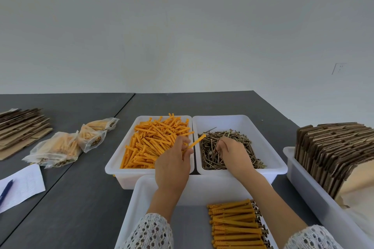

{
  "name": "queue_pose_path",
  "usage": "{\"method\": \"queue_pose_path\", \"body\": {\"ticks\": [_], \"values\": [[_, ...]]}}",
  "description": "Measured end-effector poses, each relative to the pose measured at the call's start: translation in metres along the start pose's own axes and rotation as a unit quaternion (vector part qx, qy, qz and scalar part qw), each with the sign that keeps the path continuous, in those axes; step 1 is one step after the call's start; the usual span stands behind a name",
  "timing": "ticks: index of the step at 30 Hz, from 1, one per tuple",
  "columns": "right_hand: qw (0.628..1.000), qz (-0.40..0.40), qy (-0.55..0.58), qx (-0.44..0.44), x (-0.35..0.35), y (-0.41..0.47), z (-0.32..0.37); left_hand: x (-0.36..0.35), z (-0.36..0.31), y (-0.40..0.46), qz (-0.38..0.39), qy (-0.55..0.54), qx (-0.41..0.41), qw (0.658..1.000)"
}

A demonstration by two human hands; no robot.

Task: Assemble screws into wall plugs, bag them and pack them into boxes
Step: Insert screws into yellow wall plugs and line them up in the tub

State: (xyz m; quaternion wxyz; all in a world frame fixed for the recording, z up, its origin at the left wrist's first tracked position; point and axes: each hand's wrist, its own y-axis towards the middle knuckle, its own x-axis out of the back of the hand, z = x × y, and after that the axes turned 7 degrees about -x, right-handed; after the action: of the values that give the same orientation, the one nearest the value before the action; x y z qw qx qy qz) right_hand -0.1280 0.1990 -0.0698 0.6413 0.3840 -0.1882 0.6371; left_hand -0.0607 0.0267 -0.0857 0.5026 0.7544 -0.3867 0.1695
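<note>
Head view, centre frame: assembly step. Left hand point(173, 159) pinches one orange wall plug point(196, 144) over the plug bin point(113, 162); right hand point(232, 152), fingers curled into the screw bin point(271, 147), grip on a screw unclear. Next: lift 1 screw, align w/ plug mouth. Finished sets point(235, 226) lie lower right.

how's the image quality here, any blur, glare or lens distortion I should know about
Head view: even, soft light, no glare. Wide-angle bending bows the table edges and stretches the corners. The left hand holding an orange plug looks sharp; the screws under the right hand merge into a fine tangle.
</note>
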Motion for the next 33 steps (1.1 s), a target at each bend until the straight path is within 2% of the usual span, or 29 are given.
{"method": "queue_pose_path", "body": {"ticks": [3,9,12,22,33], "values": [[0.999,0.034,-0.034,0.004,-0.0023,0.0002,-0.0025,-0.0001,0.0010,-0.0002,0.003,0.013,-0.014,1.000],[0.965,0.243,-0.096,-0.006,-0.0016,0.0050,-0.0031,0.0006,-0.0003,0.0000,0.017,0.040,0.000,0.999],[0.951,0.295,-0.094,-0.008,-0.0020,0.0075,-0.0026,0.0016,-0.0020,0.0002,0.027,0.052,0.001,0.998],[0.939,0.325,-0.109,-0.009,-0.0065,0.0090,-0.0036,0.0024,-0.0027,-0.0003,0.030,0.072,-0.011,0.997],[0.956,0.280,-0.084,0.002,-0.0072,0.0036,-0.0050,0.0018,-0.0022,0.0001,0.014,0.063,-0.012,0.998]]}}
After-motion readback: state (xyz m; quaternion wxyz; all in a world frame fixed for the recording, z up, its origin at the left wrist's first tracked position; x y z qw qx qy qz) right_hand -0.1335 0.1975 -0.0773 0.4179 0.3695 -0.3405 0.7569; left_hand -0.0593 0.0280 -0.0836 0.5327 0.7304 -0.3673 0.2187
